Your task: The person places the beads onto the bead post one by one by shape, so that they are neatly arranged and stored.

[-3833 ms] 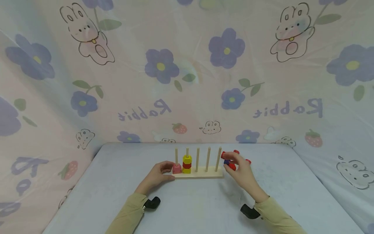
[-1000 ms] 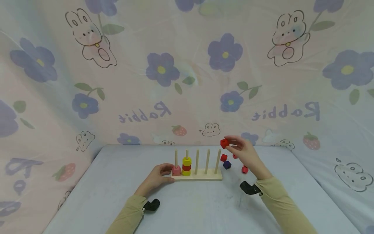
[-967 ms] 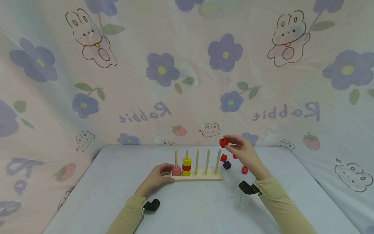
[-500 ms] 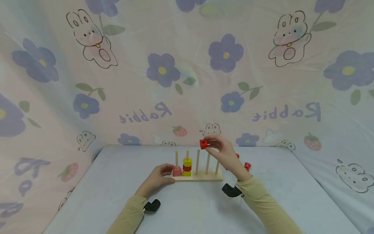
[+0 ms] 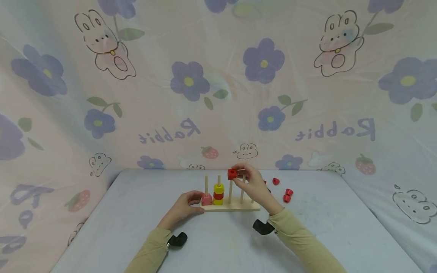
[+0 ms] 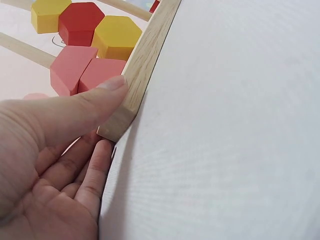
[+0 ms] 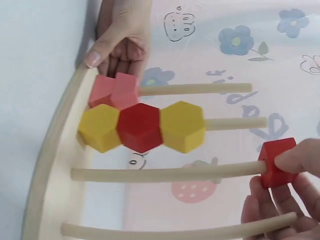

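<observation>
A wooden peg rack (image 5: 239, 207) with several upright pegs stands on the table. My left hand (image 5: 184, 204) grips its left end, the thumb (image 6: 107, 95) on the front edge and the fingers round the end. Pink beads (image 5: 206, 200) sit on the leftmost peg. The second peg carries a yellow, red and yellow bead stack (image 5: 218, 195). My right hand (image 5: 252, 182) pinches a red bead (image 5: 232, 174) between thumb and fingers at the top of the middle peg (image 7: 170, 174). In the right wrist view the peg tip meets the red bead (image 7: 277, 150).
Loose red beads lie right of the rack, one bead (image 5: 275, 181) farther back and a pair of beads (image 5: 288, 194) nearer. Other pieces there are partly hidden by the right hand. A printed cloth (image 5: 218, 113) hangs behind the white table (image 5: 218, 242).
My right hand has carried the red bead left from beyond the rack's right end, then lowered it to the middle peg's tip. The left hand keeps its hold on the rack.
</observation>
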Tool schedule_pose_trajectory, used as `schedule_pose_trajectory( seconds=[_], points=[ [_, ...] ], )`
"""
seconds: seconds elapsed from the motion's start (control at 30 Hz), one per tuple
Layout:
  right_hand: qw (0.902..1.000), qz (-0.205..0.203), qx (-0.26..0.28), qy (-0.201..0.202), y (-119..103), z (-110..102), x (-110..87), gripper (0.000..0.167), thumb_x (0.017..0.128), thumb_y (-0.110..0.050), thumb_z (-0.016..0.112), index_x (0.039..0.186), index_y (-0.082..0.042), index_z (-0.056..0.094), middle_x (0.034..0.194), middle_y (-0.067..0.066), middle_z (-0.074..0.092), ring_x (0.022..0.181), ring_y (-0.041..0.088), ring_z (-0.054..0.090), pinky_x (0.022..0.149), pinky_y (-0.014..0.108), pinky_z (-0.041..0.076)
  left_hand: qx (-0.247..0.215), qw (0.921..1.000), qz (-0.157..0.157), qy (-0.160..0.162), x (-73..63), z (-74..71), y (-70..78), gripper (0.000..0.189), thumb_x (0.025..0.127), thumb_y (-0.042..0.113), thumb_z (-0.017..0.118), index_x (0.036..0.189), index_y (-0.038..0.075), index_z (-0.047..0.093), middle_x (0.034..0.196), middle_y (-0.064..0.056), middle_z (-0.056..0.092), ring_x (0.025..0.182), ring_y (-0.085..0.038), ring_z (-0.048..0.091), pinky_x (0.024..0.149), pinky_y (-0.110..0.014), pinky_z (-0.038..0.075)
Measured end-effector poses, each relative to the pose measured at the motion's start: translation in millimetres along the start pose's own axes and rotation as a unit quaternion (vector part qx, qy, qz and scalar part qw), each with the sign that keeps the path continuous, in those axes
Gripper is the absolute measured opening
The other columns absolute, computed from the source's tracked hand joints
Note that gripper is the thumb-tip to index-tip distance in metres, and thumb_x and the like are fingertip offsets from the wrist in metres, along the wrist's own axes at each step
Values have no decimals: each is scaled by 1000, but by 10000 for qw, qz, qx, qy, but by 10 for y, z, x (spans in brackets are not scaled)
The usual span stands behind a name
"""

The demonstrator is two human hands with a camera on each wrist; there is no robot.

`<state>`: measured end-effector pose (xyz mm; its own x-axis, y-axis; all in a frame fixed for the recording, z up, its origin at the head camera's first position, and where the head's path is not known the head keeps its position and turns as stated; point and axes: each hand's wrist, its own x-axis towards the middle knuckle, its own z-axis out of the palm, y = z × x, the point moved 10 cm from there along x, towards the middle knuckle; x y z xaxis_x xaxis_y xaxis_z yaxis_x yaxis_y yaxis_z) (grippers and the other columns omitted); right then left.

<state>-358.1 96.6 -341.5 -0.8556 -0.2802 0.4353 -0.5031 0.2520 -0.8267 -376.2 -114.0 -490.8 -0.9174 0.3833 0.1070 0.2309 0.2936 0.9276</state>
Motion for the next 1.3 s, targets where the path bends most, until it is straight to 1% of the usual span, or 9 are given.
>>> schedule_pose_trajectory(
  seconds=[0.17, 0.3, 0.47, 0.57, 0.77, 0.9, 1.0, 1.17, 1.3],
  points=[
    [9979, 634, 53, 106, 359, 58, -47, 36, 82, 4, 70, 116, -2, 57, 111, 11, 62, 97, 26, 61, 88, 36, 53, 40, 10000, 30, -22, -2, 2, -7, 55, 78, 6, 79, 127, 0, 54, 126, -15, 56, 112, -29, 56, 96, -37, 47],
    [9932, 1102, 177, 324, 614, 112, -135, 37, 80, 4, 73, 113, -3, 58, 107, 9, 63, 97, 25, 61, 89, 36, 52, 76, 10000, 17, 25, -2, -9, 4, 55, 78, 6, 78, 127, 1, 54, 127, -14, 56, 113, -29, 56, 97, -38, 46],
    [9895, 1378, 177, 392, 885, 213, -250, 32, 76, 7, 74, 106, -1, 62, 99, 9, 65, 96, 29, 62, 89, 41, 52, -1, 10000, 26, 47, -6, -20, 11, 55, 78, 6, 79, 127, 1, 54, 127, -15, 55, 113, -30, 56, 97, -40, 46],
    [9892, 1419, 84, 353, 986, 265, -309, 31, 75, 8, 73, 103, -1, 63, 97, 8, 65, 96, 29, 61, 90, 44, 51, -10, 10000, -23, 50, -11, -17, 2, 55, 78, 6, 79, 127, 2, 54, 127, -15, 55, 113, -30, 56, 97, -40, 46],
    [9880, 1504, -113, 332, 1082, 311, -372, 31, 75, 7, 74, 102, -1, 63, 97, 7, 64, 93, 26, 60, 88, 43, 51, -9, 10000, -47, 51, -11, -13, 0, 54, 79, 6, 78, 127, 2, 55, 127, -14, 55, 114, -30, 55, 98, -40, 46],
    [9872, 1555, -198, 276, 1100, 319, -384, 30, 76, 7, 73, 103, -2, 63, 98, 8, 64, 94, 25, 60, 89, 41, 51, 50, 10000, -38, 76, 1, -19, 3, 53, 79, 7, 78, 127, 3, 55, 126, -14, 56, 113, -29, 56, 98, -38, 46],
    [9884, 1491, -232, 188, 1073, 312, -404, 31, 78, 6, 72, 107, -1, 62, 101, 10, 64, 95, 27, 60, 89, 41, 52, 74, 9999, -34, 70, 2, -16, 0, 53, 79, 7, 78, 126, 3, 55, 126, -14, 56, 114, -29, 56, 98, -38, 46],
    [9905, 1375, -81, -17, 1005, 269, -464, 40, 80, 8, 70, 118, 3, 58, 113, 17, 63, 107, 34, 59, 96, 45, 46, 50, 9999, -100, 46, -5, -12, -13, 54, 78, 7, 79, 127, 3, 55, 127, -14, 56, 114, -29, 56, 97, -37, 46],
    [9924, 1190, -174, -246, 899, 196, -523, 53, 80, 9, 69, 129, 6, 51, 123, 21, 58, 116, 37, 54, 101, 49, 40, -18, 9999, -94, 54, -4, -15, -10, 54, 78, 7, 79, 126, 2, 55, 127, -14, 56, 114, -29, 55, 98, -38, 46]
  ],
)
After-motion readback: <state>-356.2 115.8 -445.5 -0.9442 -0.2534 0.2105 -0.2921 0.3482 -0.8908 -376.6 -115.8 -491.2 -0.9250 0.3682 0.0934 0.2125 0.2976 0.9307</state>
